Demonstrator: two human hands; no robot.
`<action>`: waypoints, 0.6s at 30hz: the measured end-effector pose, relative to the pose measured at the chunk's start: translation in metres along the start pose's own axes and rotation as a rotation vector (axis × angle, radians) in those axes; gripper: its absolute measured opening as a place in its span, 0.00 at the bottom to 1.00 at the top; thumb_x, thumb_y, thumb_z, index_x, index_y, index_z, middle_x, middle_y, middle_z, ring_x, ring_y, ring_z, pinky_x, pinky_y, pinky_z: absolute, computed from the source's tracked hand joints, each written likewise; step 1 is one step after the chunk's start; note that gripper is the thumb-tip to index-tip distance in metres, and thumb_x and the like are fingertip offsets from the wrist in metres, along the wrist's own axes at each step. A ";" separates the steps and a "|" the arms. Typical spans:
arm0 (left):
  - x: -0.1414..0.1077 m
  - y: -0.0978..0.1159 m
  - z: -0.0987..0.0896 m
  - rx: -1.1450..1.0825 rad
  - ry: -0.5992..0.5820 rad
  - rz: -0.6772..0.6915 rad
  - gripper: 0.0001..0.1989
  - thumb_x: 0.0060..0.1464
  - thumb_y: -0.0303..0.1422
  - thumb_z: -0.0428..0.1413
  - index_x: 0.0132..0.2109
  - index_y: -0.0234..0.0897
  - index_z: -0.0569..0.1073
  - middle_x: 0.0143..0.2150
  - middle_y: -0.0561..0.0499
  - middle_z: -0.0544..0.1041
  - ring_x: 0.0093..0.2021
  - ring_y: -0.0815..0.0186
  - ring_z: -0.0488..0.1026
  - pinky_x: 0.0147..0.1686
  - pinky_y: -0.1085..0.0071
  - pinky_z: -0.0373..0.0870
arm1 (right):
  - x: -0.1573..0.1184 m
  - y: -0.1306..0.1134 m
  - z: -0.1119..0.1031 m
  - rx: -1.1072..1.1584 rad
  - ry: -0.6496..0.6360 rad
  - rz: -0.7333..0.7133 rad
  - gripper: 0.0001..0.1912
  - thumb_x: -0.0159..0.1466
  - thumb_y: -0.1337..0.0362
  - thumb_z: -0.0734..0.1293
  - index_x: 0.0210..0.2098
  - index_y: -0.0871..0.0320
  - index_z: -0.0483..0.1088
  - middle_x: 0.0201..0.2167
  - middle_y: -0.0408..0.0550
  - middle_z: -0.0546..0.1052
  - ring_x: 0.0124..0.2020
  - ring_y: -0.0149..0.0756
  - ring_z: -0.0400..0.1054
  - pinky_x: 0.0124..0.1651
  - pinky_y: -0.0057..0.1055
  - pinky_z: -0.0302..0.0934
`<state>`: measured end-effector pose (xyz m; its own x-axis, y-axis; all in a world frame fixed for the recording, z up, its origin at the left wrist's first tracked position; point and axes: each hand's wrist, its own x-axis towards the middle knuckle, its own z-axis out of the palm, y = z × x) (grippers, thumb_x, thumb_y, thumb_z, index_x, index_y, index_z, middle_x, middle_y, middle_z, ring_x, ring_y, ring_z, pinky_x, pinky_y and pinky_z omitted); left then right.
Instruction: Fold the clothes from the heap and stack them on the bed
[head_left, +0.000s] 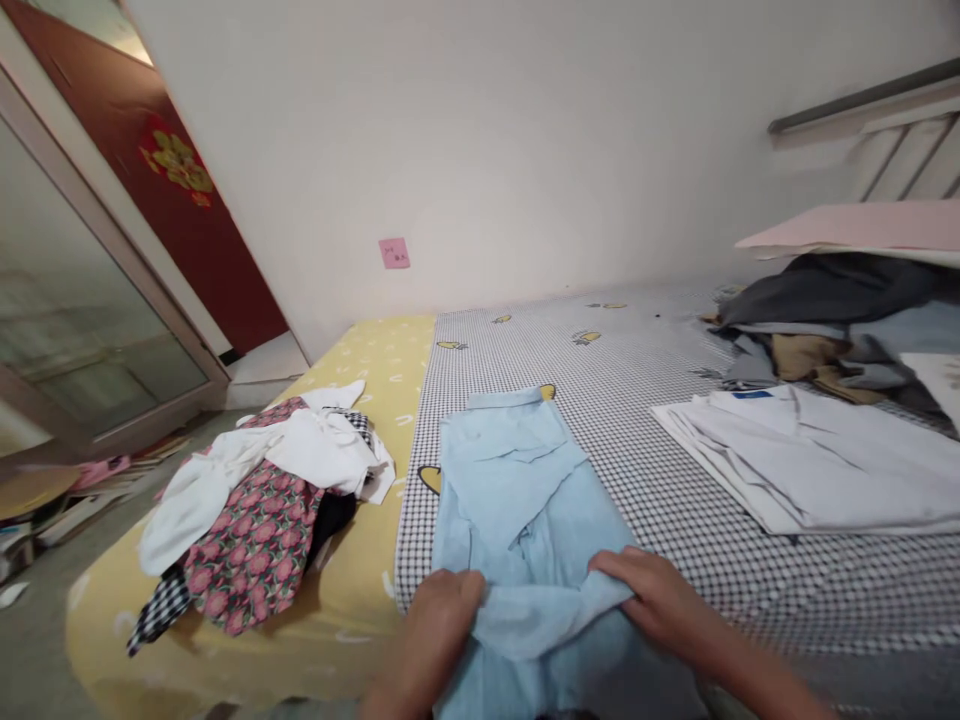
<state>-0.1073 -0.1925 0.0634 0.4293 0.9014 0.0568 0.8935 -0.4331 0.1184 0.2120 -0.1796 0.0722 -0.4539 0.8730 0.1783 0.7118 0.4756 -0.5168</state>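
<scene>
The left hand [442, 630] is curling over the near fold of a light-blue shirt [525, 510], and the right hand [652, 600] is pinching that same fold, the two hands standing apart with the cloth spanning between them. The shirt is lying doubled on a checked bedsheet [660, 480], the flat bed giving it a firm surface, with a stack of folded white shirts [802, 460] lying to the right and a heap of floral and white clothes [247, 520] sitting on a yellow sheet [360, 610] to the left
</scene>
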 end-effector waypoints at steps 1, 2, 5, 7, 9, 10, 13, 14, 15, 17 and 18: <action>0.000 0.000 -0.009 -0.017 -0.039 -0.032 0.12 0.53 0.20 0.48 0.37 0.43 0.69 0.35 0.53 0.78 0.37 0.64 0.74 0.40 0.70 0.64 | 0.003 -0.003 -0.007 0.046 -0.009 0.036 0.09 0.64 0.62 0.59 0.34 0.51 0.71 0.28 0.44 0.77 0.32 0.39 0.71 0.35 0.32 0.61; 0.003 0.000 -0.018 -0.040 -0.054 -0.068 0.12 0.51 0.21 0.50 0.39 0.43 0.69 0.35 0.53 0.78 0.38 0.63 0.74 0.37 0.71 0.63 | 0.007 -0.007 -0.015 0.102 -0.014 0.055 0.09 0.65 0.59 0.60 0.33 0.51 0.70 0.28 0.43 0.77 0.31 0.39 0.71 0.34 0.31 0.60; 0.030 -0.003 -0.043 -0.131 -0.022 -0.158 0.14 0.49 0.21 0.50 0.41 0.43 0.68 0.34 0.54 0.77 0.38 0.63 0.75 0.35 0.71 0.60 | 0.032 -0.014 -0.034 0.246 0.014 0.059 0.11 0.66 0.53 0.61 0.35 0.51 0.70 0.31 0.42 0.79 0.33 0.39 0.73 0.37 0.31 0.62; 0.056 -0.007 -0.052 -0.165 0.006 -0.184 0.13 0.52 0.22 0.48 0.42 0.43 0.67 0.34 0.54 0.77 0.38 0.63 0.75 0.35 0.72 0.61 | 0.055 -0.012 -0.039 0.244 0.056 0.068 0.12 0.65 0.52 0.62 0.38 0.52 0.71 0.35 0.42 0.80 0.37 0.41 0.73 0.41 0.32 0.62; 0.078 -0.011 -0.052 -0.172 0.009 -0.184 0.12 0.55 0.24 0.48 0.45 0.42 0.67 0.38 0.53 0.77 0.41 0.64 0.75 0.37 0.72 0.62 | 0.077 -0.003 -0.038 0.168 0.067 0.124 0.14 0.64 0.53 0.63 0.44 0.52 0.71 0.38 0.44 0.80 0.40 0.43 0.73 0.43 0.34 0.62; 0.085 -0.013 -0.050 -0.169 0.000 -0.179 0.11 0.57 0.26 0.50 0.47 0.41 0.67 0.42 0.52 0.77 0.43 0.64 0.75 0.39 0.72 0.64 | 0.086 0.003 -0.035 0.119 0.047 0.158 0.16 0.63 0.53 0.64 0.46 0.53 0.70 0.39 0.45 0.80 0.41 0.44 0.73 0.44 0.35 0.61; 0.089 -0.016 -0.043 -0.140 -0.045 -0.156 0.17 0.54 0.34 0.60 0.50 0.40 0.68 0.50 0.47 0.75 0.50 0.59 0.74 0.48 0.66 0.65 | 0.098 0.020 -0.023 0.004 -0.080 0.175 0.16 0.61 0.54 0.65 0.46 0.53 0.71 0.41 0.47 0.80 0.44 0.47 0.72 0.49 0.40 0.59; 0.085 -0.015 -0.041 -0.121 -0.053 -0.149 0.19 0.53 0.36 0.62 0.51 0.40 0.69 0.52 0.46 0.75 0.53 0.57 0.72 0.53 0.62 0.64 | 0.097 0.023 -0.019 -0.019 -0.112 0.152 0.15 0.61 0.55 0.66 0.45 0.53 0.71 0.42 0.48 0.80 0.45 0.47 0.72 0.51 0.42 0.58; 0.080 -0.014 -0.039 -0.092 -0.055 -0.139 0.21 0.51 0.36 0.64 0.51 0.41 0.70 0.54 0.45 0.74 0.55 0.55 0.71 0.57 0.58 0.61 | 0.095 0.025 -0.016 -0.038 -0.126 0.128 0.14 0.61 0.55 0.66 0.44 0.53 0.71 0.43 0.48 0.80 0.46 0.48 0.71 0.52 0.43 0.57; 0.069 -0.009 -0.037 -0.008 -0.052 -0.127 0.24 0.49 0.36 0.67 0.53 0.41 0.70 0.55 0.44 0.73 0.58 0.52 0.68 0.63 0.50 0.53 | 0.088 0.025 -0.011 -0.078 -0.112 0.097 0.14 0.61 0.57 0.66 0.45 0.53 0.71 0.43 0.49 0.79 0.47 0.48 0.70 0.53 0.45 0.55; 0.063 -0.005 -0.036 0.034 -0.053 -0.139 0.26 0.48 0.37 0.67 0.53 0.40 0.70 0.54 0.44 0.73 0.58 0.52 0.68 0.64 0.48 0.50 | 0.084 0.024 -0.009 -0.097 -0.095 0.081 0.12 0.61 0.58 0.65 0.44 0.54 0.72 0.42 0.49 0.79 0.46 0.48 0.70 0.53 0.44 0.55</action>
<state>-0.0894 -0.1332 0.1025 0.3067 0.9518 -0.0103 0.9484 -0.3047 0.0878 0.1956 -0.0943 0.0824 -0.4383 0.8970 0.0574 0.7943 0.4165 -0.4423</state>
